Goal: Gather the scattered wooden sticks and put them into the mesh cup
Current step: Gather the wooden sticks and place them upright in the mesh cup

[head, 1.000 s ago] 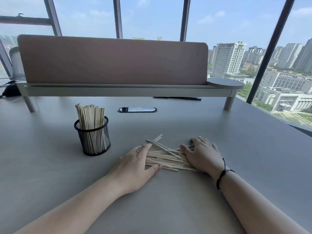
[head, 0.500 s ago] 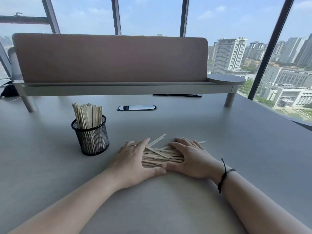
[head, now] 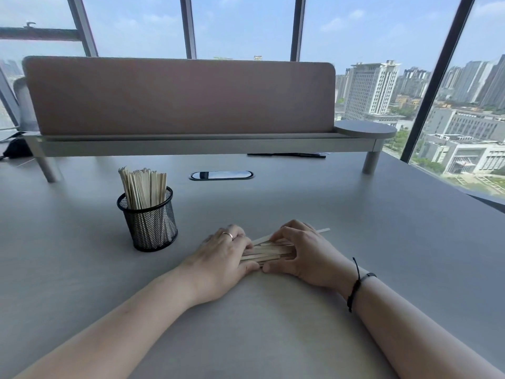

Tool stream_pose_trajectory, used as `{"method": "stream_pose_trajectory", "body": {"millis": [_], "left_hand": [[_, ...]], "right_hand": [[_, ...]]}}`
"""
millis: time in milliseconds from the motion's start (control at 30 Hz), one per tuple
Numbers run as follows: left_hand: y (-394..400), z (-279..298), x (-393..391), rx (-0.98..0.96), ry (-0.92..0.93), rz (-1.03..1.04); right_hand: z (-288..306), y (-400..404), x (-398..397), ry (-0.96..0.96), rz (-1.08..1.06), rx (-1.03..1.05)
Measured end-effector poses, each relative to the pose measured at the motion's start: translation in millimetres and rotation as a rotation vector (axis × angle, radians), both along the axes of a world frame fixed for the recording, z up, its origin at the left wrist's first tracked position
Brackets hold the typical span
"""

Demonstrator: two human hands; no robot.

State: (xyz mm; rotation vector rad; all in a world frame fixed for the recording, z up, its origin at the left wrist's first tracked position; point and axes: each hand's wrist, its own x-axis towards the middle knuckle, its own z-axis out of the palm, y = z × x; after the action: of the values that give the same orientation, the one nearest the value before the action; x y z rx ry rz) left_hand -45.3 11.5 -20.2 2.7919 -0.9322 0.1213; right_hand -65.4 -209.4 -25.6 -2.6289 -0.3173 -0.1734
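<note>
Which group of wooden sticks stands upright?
The sticks in the mesh cup stand upright. The bundle between the left hand and right hand lies flat on the table.

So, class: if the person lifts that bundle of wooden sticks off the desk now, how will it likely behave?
The wooden sticks look thin and flat, so probably light and fairly stiff. They lie loosely stacked between the left hand and right hand, so some may slide out of a loose grip. One stick juts out to the right, so it could drop first.
</note>
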Motion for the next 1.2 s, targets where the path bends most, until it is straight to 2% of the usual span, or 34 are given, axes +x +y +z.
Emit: {"method": "stream_pose_trajectory", "body": {"millis": [300,467,600,800,1200], "left_hand": [[-11.7,12.4,-17.1,0.207,-0.187,-0.023],[-12.8,13.9,-20.9,0.216,-0.338,-0.071],[-19.7,12.1,-24.2,0.260,-0.281,0.038],[-17.4,12.8,-22.2,0.231,-0.223,0.063],[-3.7,9.0,-18.6,0.019,-0.229,0.089]], "right_hand": [[-1.1,3.3,0.2,-0.041,-0.018,0.002],[-2.0,3.7,0.8,-0.034,-0.028,0.013],[-2.8,4.7,0.7,-0.041,-0.032,0.025],[-1.4,5.1,0.1,-0.064,-0.030,0.029],[1.8,5.0,-2.0,-0.064,-0.029,0.034]]}}
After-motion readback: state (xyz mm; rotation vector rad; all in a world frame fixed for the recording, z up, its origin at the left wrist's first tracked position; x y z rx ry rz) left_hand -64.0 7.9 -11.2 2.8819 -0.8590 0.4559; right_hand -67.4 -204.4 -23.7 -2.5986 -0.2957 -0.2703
